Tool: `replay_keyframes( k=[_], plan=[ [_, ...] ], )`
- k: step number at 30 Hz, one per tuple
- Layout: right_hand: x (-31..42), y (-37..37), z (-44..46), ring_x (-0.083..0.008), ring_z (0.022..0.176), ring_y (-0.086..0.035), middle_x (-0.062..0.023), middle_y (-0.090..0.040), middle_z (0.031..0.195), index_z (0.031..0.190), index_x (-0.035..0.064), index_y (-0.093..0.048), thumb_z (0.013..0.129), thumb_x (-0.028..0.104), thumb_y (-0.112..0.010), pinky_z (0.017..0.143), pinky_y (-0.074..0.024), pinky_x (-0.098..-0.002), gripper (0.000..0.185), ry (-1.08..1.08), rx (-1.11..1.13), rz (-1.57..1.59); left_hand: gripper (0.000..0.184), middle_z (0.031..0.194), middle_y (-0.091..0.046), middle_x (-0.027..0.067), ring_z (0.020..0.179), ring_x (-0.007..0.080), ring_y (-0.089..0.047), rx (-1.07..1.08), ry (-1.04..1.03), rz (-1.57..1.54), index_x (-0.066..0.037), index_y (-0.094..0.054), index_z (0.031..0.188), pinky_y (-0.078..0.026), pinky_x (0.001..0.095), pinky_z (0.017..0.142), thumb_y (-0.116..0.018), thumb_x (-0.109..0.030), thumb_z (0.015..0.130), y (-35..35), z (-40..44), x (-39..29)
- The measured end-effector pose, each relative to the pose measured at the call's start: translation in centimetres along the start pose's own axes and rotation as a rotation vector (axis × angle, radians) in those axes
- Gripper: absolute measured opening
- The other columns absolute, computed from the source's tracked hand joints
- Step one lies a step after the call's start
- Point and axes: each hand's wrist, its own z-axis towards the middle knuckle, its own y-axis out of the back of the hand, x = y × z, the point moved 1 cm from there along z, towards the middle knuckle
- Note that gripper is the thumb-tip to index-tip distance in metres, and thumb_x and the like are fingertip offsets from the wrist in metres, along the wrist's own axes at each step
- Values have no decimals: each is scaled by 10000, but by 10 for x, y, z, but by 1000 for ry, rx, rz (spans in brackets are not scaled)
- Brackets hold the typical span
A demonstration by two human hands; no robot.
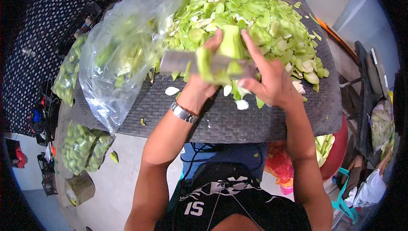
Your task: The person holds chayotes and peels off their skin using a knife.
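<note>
Being grasped by the left hand (203, 85) is a green vegetable (230, 42); a blurred knife (176, 62) is clenched in the right hand (274, 82), near heaped peelings (276, 23).

Smooth pale green piece (230, 42), its long end toward twelve o'clock, wide grey blade (178, 62) blurred, stretching toward nine o'clock, curved green slice (204, 64) over it

1 head-worn view from close above the tabletop (246, 125), forward and down
</note>
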Motion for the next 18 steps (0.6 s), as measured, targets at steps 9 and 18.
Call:
replay_keyframes(
  k=[9,18],
  plan=[
    [-2,-5,-1,-438,1135,-670,-341,-664,1169,1590,-14,-285,862,480,-792,963,-527,-441,1015,38,-21,30,486,1185,-683,126,1022,228,-709,-56,-19,-25,-17,-593,1288,-614,400,883,-585,-432,1034,-9,-1,-13],
    [-39,27,0,-387,770,-700,-257,-697,823,1545,49,-421,970,576,-604,754,-537,-451,802,-504,-42,-69,457,1176,-708,130,991,234,-724,-77,16,28,-16,-595,1323,-610,390,888,-546,-386,1060,-5,-3,-12]
  ],
)
